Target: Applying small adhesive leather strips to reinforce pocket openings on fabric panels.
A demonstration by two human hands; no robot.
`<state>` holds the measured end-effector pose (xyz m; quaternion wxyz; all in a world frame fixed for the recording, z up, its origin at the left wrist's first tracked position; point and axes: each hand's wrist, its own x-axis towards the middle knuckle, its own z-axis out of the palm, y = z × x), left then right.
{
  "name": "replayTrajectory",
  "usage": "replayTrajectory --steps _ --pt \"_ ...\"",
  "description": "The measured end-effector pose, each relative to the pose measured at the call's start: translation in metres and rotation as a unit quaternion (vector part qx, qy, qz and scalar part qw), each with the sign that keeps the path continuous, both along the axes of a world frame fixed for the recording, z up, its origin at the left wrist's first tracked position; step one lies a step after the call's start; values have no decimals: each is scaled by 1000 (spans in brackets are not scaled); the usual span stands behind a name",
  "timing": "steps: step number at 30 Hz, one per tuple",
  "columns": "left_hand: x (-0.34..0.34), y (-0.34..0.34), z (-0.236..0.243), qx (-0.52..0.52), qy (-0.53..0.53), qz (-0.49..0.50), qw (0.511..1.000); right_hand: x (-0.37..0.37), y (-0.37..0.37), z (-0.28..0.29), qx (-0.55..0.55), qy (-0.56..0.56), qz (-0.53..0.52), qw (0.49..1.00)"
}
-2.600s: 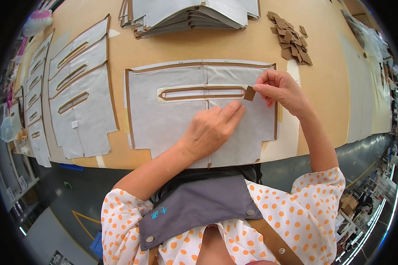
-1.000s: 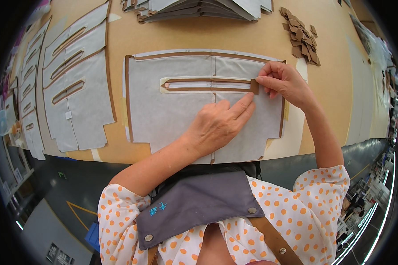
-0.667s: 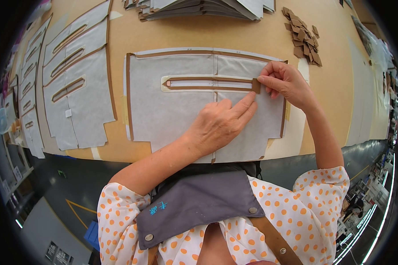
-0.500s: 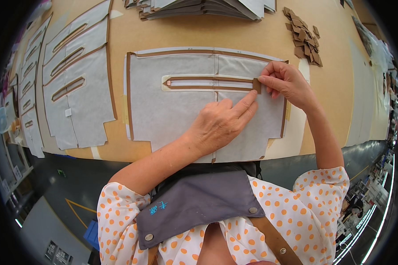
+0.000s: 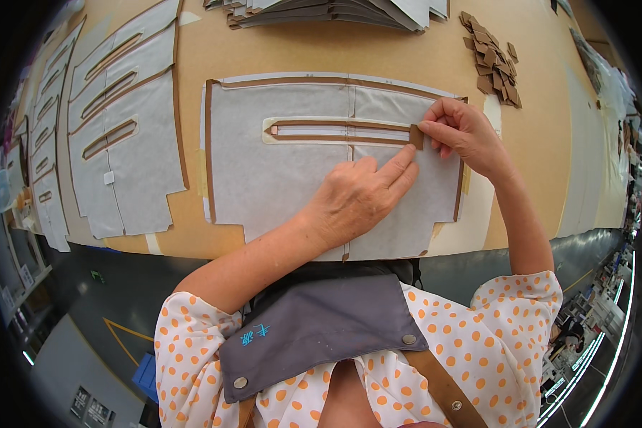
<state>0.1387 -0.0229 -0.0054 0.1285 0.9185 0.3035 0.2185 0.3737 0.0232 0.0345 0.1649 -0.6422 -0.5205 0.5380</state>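
Note:
A light grey fabric panel (image 5: 278,185) with brown edging lies flat on the table in front of me. Across its upper middle runs a long narrow slot (image 5: 310,132), framed in brown with a pointed left end. At the slot's right end sits a small brown rectangular piece (image 5: 416,137). My right hand (image 5: 465,135) pinches the upper right edge of that piece between thumb and forefinger. Reaching in from below, my left hand (image 5: 364,191) lies on the panel, index and middle fingers stretched out, the index tip at the piece's lower edge. Its thumb is hidden.
A loose pile of small brown pieces (image 5: 493,64) lies at the far right. Stacked grey panels (image 5: 328,13) stand at the back. Similar slotted panels (image 5: 132,171) overlap along the left. The table's front edge (image 5: 185,255) runs just before me.

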Motion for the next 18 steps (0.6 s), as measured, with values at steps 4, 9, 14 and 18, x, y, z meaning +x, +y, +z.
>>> replayTrajectory --steps 4,9,14,18 --pt "0 1 0 5 -4 -2 1000 -5 -2 2 5 -18 -6 1000" --pt "-1 2 0 26 -2 -4 1000 -11 -6 3 36 -42 -21 998" --pt "-1 6 4 48 -7 -15 999 -7 -14 3 94 -21 -53 994" --pt "1 18 10 -15 -150 49 987 -10 -39 10 219 -23 -104 970"
